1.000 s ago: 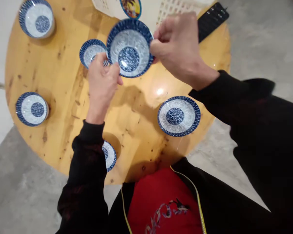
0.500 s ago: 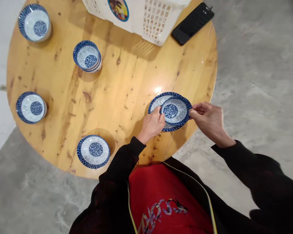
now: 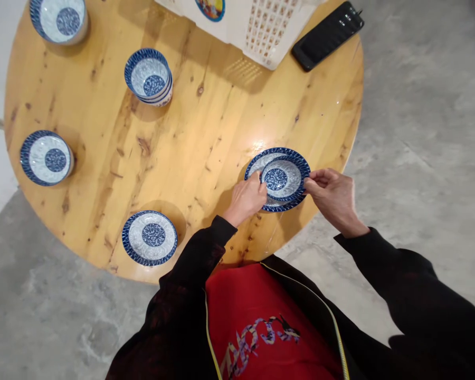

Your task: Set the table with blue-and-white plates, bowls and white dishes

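A small blue-and-white bowl [image 3: 283,179] is held at its rim from both sides, inside or just over a larger blue-and-white dish [image 3: 257,164]. My left hand [image 3: 246,198] is closed on the small bowl's left edge. Opposite it, my right hand [image 3: 332,196] pinches the right edge between thumb and fingers. The small bowl covers most of the dish's middle, and I cannot tell whether it rests on the dish.
On the round wooden table [image 3: 206,137] stand a stack of bowls [image 3: 152,82], a large bowl [image 3: 59,21] at the far left, another bowl [image 3: 47,158] below it and a dish [image 3: 150,237] near the front edge. A white basket [image 3: 241,26] and a black phone [image 3: 328,36] lie at the back.
The view has shifted slightly, so the table's things sit a little differently in the picture. Both hands still hold the small bowl over the dish, with little visible movement.
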`<state>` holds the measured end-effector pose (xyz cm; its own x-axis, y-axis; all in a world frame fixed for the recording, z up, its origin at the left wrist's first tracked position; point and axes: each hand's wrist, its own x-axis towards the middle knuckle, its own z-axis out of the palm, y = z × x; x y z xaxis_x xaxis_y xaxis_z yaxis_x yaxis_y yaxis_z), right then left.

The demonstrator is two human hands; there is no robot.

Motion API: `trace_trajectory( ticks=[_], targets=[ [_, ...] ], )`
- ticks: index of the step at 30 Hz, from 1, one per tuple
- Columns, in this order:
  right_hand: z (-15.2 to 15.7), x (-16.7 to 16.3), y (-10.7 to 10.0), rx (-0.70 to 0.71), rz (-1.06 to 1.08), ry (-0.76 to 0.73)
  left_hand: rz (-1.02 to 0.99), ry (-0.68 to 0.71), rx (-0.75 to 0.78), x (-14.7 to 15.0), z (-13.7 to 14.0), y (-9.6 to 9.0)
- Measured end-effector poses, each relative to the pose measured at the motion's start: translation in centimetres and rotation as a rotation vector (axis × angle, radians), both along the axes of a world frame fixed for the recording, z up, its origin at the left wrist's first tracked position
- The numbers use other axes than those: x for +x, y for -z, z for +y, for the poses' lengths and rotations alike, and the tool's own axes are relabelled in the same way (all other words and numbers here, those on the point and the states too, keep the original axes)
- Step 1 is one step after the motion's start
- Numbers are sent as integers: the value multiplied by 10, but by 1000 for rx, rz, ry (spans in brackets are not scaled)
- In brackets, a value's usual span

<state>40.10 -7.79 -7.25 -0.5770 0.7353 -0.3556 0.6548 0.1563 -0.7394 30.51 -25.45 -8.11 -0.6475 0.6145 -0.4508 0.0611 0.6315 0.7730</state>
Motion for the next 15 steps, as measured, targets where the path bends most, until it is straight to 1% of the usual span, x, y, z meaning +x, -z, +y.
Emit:
trace_trajectory(
  ticks=[4,9,12,15],
  targets=[
    [-2,1,-2,-31,21,33,3,-75,37,-7,-8,-4],
    [-2,5,-7,-43,69,49,25,-270,125,-22,-39,-15],
    [-3,7,-11,8,50,33,26,-416,166,-30,-61,-20],
    [-2,10,-12,64,-19,20,26,-537,223,-33,-79,-20]
  ],
)
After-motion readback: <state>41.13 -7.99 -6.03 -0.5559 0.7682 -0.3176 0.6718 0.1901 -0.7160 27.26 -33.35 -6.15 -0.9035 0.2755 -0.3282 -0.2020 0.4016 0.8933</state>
